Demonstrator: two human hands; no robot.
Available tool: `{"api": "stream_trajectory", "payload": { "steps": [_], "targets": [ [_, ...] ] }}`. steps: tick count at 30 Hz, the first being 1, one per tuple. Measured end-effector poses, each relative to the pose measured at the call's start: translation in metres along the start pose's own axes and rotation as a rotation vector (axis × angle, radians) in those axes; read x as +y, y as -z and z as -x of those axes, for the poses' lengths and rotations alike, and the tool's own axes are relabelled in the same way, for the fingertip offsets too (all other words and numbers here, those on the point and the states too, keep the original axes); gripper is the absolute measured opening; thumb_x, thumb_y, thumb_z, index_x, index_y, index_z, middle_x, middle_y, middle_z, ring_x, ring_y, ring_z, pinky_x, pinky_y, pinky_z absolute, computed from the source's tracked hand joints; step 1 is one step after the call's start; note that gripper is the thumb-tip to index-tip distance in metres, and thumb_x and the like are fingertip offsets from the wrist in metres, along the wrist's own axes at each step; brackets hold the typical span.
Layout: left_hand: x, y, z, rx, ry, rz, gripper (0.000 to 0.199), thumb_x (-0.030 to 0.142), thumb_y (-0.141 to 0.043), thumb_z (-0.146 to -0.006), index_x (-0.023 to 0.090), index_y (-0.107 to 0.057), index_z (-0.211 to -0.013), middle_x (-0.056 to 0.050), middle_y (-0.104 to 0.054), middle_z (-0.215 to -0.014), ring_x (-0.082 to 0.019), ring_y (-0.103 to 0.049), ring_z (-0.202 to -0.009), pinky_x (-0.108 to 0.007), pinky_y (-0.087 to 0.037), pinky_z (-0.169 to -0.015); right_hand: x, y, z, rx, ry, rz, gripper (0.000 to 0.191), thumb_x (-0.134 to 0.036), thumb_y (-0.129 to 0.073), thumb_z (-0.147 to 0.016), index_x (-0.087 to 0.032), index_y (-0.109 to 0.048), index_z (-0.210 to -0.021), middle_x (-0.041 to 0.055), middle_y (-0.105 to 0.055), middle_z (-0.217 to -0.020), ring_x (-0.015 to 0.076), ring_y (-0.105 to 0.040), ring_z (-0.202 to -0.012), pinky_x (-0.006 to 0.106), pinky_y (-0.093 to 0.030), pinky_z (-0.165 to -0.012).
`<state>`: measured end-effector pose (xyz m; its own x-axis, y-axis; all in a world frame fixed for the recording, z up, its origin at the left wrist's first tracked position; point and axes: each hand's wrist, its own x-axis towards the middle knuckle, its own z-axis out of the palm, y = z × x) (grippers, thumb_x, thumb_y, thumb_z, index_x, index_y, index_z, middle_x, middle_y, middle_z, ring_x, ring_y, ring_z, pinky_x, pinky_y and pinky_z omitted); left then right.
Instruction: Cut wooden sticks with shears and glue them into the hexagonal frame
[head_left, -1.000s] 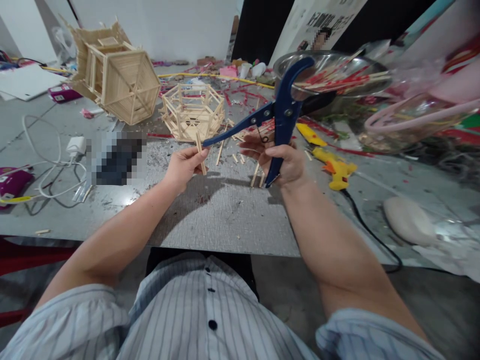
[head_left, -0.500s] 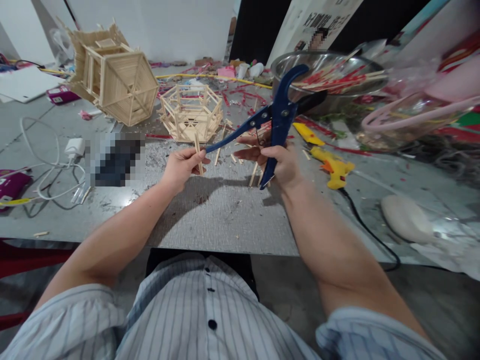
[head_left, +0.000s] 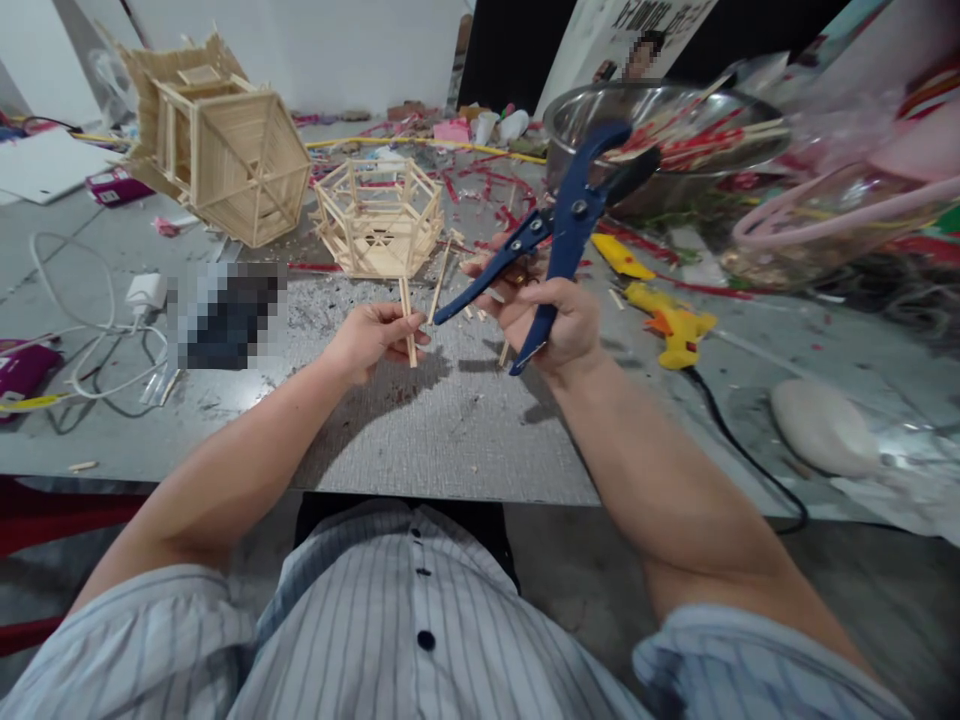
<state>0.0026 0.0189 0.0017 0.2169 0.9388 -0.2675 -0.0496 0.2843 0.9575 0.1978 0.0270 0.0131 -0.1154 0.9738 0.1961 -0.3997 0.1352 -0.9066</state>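
Observation:
Between the thumb and fingers of my left hand (head_left: 379,340) are short wooden sticks (head_left: 407,310), held close to upright. My right hand (head_left: 559,320) grips a blue pipe cutter (head_left: 574,225) by one handle, its hooked jaw pointing up and away. The cutter's other handle (head_left: 480,290) swings out to the left, its end near my left fingertips but apart from them. Just beyond my hands stands an open hexagonal stick frame (head_left: 379,225). A bigger hexagonal stick model (head_left: 225,150) lies tipped on its side at the far left.
A yellow glue gun (head_left: 671,325) lies right of my right hand, its black cord running to the table edge. Behind it stands a steel bowl (head_left: 577,100) of red-and-wood sticks. A white charger (head_left: 146,292) with cables is at left. Red scraps litter the back.
My left hand has turned the sticks and shifted slightly right and down. The cutter's handles have come closer together in my right hand, and the free handle's end has left my left fingers.

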Motion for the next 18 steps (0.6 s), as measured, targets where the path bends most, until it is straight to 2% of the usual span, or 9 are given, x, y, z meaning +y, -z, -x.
{"api": "stream_trajectory", "payload": {
  "steps": [3, 8, 12, 15, 18],
  "targets": [
    [0.001, 0.002, -0.002, 0.026, 0.04, 0.066, 0.014, 0.016, -0.06, -0.087, 0.014, -0.056, -0.074, 0.0, -0.068, -0.062, -0.011, -0.066, -0.05, -0.021, -0.051, -0.049, 0.007, 0.008, -0.004, 0.062, 0.087, 0.071, 0.02, -0.034, -0.06, -0.056, -0.028, -0.053, -0.074, 0.0011, -0.064, -0.078, 0.0275, -0.066, -0.098, 0.047, -0.053, -0.084],
    [0.001, 0.003, -0.005, 0.09, 0.053, 0.152, 0.015, 0.015, -0.059, -0.088, 0.014, -0.056, -0.074, -0.002, -0.068, -0.062, -0.011, -0.065, -0.052, -0.019, -0.051, -0.048, 0.022, 0.021, -0.01, 0.112, 0.166, 0.481, 0.031, -0.051, -0.071, -0.066, -0.029, -0.05, -0.074, 0.0022, -0.06, -0.075, 0.0286, -0.064, -0.088, 0.048, -0.052, -0.077],
    [0.003, 0.0, -0.003, 0.097, 0.039, 0.203, 0.017, 0.015, -0.057, -0.09, 0.013, -0.057, -0.073, -0.002, -0.067, -0.064, -0.01, -0.066, -0.056, -0.018, -0.051, -0.05, 0.032, 0.017, -0.006, 0.072, 0.187, 0.746, 0.051, -0.061, -0.079, -0.054, -0.029, -0.051, -0.082, 0.0015, -0.06, -0.075, 0.0263, -0.061, -0.076, 0.051, -0.051, -0.077],
    [0.003, -0.002, -0.002, 0.104, 0.051, 0.224, 0.019, 0.015, -0.056, -0.09, 0.013, -0.057, -0.072, -0.002, -0.067, -0.065, -0.009, -0.065, -0.055, -0.017, -0.052, -0.05, 0.036, 0.012, -0.002, -0.043, 0.269, 0.843, 0.068, -0.065, -0.08, -0.051, -0.027, -0.051, -0.099, 0.0067, -0.062, -0.093, 0.0294, -0.061, -0.09, 0.054, -0.05, -0.085],
    [0.002, -0.004, -0.001, 0.106, 0.07, 0.242, 0.021, 0.016, -0.055, -0.091, 0.012, -0.058, -0.071, -0.003, -0.067, -0.064, -0.009, -0.065, -0.054, -0.017, -0.052, -0.049, 0.038, 0.009, 0.001, -0.148, 0.331, 0.922, 0.073, -0.063, -0.078, -0.057, -0.024, -0.048, -0.111, 0.0135, -0.059, -0.111, 0.0328, -0.057, -0.107, 0.055, -0.046, -0.094]
  ]
}}
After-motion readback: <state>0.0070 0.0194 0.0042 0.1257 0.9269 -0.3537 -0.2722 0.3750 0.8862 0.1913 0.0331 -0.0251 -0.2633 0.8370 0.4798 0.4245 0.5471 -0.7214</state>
